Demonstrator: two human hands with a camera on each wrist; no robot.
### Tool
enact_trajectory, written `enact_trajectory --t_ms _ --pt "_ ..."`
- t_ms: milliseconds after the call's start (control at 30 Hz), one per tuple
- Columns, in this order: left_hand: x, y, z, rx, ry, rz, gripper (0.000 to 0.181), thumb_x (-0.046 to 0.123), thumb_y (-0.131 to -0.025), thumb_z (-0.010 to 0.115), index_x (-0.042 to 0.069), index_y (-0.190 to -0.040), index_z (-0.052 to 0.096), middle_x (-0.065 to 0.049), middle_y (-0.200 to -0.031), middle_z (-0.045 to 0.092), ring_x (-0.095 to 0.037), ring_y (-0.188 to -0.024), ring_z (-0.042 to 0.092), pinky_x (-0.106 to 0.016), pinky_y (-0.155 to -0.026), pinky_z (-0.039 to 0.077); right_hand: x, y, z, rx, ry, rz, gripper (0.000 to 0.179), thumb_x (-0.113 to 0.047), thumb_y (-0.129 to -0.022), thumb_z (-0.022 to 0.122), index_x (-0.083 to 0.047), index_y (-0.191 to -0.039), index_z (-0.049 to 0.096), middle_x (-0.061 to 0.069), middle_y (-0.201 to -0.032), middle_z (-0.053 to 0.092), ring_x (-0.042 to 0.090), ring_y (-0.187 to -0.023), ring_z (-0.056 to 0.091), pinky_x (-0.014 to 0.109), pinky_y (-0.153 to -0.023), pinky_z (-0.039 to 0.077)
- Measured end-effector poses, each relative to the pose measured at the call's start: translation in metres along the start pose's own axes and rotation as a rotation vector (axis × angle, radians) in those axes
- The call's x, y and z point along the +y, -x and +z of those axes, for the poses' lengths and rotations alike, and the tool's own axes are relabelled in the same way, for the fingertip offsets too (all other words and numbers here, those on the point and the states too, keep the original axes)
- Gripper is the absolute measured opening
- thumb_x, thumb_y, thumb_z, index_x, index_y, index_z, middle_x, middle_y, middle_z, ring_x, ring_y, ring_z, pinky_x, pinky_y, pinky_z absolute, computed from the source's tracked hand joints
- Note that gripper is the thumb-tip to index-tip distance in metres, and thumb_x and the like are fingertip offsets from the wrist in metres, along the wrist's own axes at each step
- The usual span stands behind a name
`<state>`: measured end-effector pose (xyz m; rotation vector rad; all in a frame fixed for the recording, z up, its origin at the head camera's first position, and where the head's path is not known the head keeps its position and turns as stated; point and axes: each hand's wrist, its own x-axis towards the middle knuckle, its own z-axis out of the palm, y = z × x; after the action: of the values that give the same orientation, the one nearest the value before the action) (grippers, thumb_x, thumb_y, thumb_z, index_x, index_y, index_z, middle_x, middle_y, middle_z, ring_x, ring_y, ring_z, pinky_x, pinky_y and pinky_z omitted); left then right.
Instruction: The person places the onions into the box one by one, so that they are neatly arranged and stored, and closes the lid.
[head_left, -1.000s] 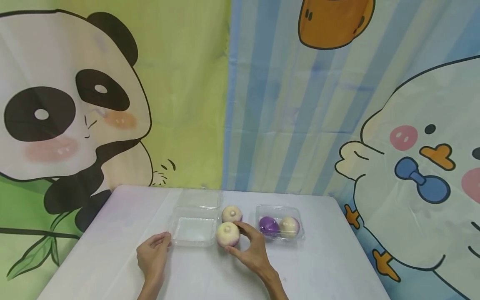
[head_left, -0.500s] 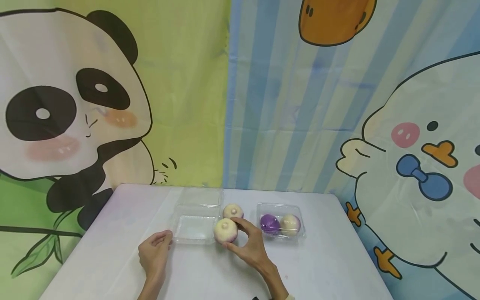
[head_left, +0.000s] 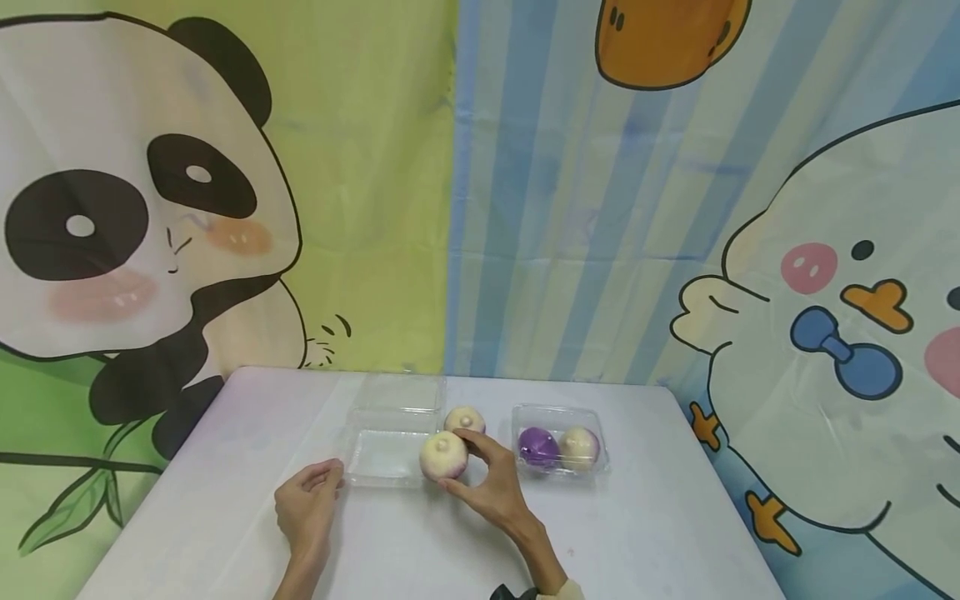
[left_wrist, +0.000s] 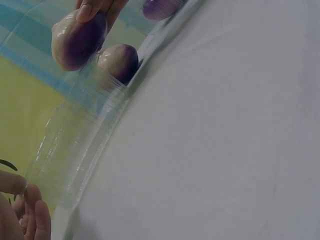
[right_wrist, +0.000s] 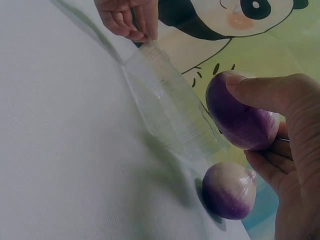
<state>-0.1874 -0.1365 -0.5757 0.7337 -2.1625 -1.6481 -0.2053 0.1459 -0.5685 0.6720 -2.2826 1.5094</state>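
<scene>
In the head view my right hand (head_left: 491,487) holds a purple-and-white turnip (head_left: 443,456) between thumb and fingers, raised over the right edge of an open clear plastic box (head_left: 386,458). The right wrist view has the thumb pressed on the turnip's purple side (right_wrist: 240,117). At the box's front left corner, my left hand (head_left: 307,504) pinches its rim between thumb and curled fingers. A second turnip (head_left: 465,419) rests on the table just right of the box; it also shows below the held one in the left wrist view (left_wrist: 118,63).
The box's clear lid (head_left: 401,393) lies folded back behind it. Farther right on the white table (head_left: 637,517) stands another clear box (head_left: 558,417), with a purple turnip (head_left: 538,447) and a whitish one (head_left: 579,448) inside. A printed curtain (head_left: 525,208) hangs behind the table.
My right hand has lifted the turnip and carried it left, from beside the open box to over its right edge. The left hand has stayed at the box's corner.
</scene>
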Motion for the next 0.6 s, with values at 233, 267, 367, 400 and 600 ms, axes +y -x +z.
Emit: enact_trajectory --t_ms 233,267,367,400,600 --pt "0.000 0.001 0.001 0.004 -0.017 -0.015 0.021 0.015 -0.102 0.072 0.001 -0.116 0.078 -0.015 -0.100 0.084 -0.005 -0.070 0.073 -0.012 -0.059 0.058 0.004 -0.005 0.004 -0.006 0.006 -0.017 0.075 -0.010 -0.073 0.101 -0.002 -0.140 0.067 0.011 -0.136 0.076 0.023 -0.114 0.077 0.036 -0.107 0.065" --pt "0.000 0.001 0.001 0.004 -0.015 -0.016 0.020 0.015 -0.102 0.072 0.001 -0.116 0.078 -0.015 -0.099 0.084 -0.006 -0.070 0.073 -0.012 -0.059 0.058 0.004 -0.006 0.005 -0.007 0.004 -0.017 0.076 -0.010 -0.073 0.101 -0.002 -0.140 0.067 0.011 -0.136 0.076 0.023 -0.113 0.077 0.036 -0.107 0.065" --pt "0.000 0.000 0.000 0.004 -0.008 -0.018 0.020 0.014 -0.102 0.072 0.000 -0.116 0.078 -0.014 -0.098 0.084 -0.008 -0.070 0.075 -0.012 -0.059 0.058 0.004 -0.007 0.006 -0.016 0.000 -0.014 0.077 -0.010 -0.074 0.101 -0.002 -0.142 0.066 0.012 -0.136 0.076 0.024 -0.111 0.077 0.040 -0.106 0.066" --pt "0.000 0.000 0.001 0.006 -0.008 -0.019 0.020 0.015 -0.102 0.072 0.000 -0.116 0.078 -0.014 -0.098 0.084 -0.008 -0.070 0.075 -0.012 -0.058 0.058 0.003 -0.008 0.006 -0.019 0.000 -0.012 0.077 -0.011 -0.074 0.101 -0.002 -0.142 0.066 0.012 -0.136 0.075 0.024 -0.111 0.077 0.042 -0.106 0.066" --pt "-0.001 -0.001 0.002 0.013 -0.008 -0.019 0.020 0.015 -0.102 0.072 0.000 -0.116 0.077 -0.016 -0.100 0.084 -0.006 -0.069 0.073 -0.012 -0.058 0.058 0.001 -0.012 0.008 -0.033 0.009 0.003 0.078 -0.012 -0.073 0.102 -0.002 -0.142 0.067 0.012 -0.136 0.075 0.023 -0.113 0.077 0.043 -0.105 0.066"
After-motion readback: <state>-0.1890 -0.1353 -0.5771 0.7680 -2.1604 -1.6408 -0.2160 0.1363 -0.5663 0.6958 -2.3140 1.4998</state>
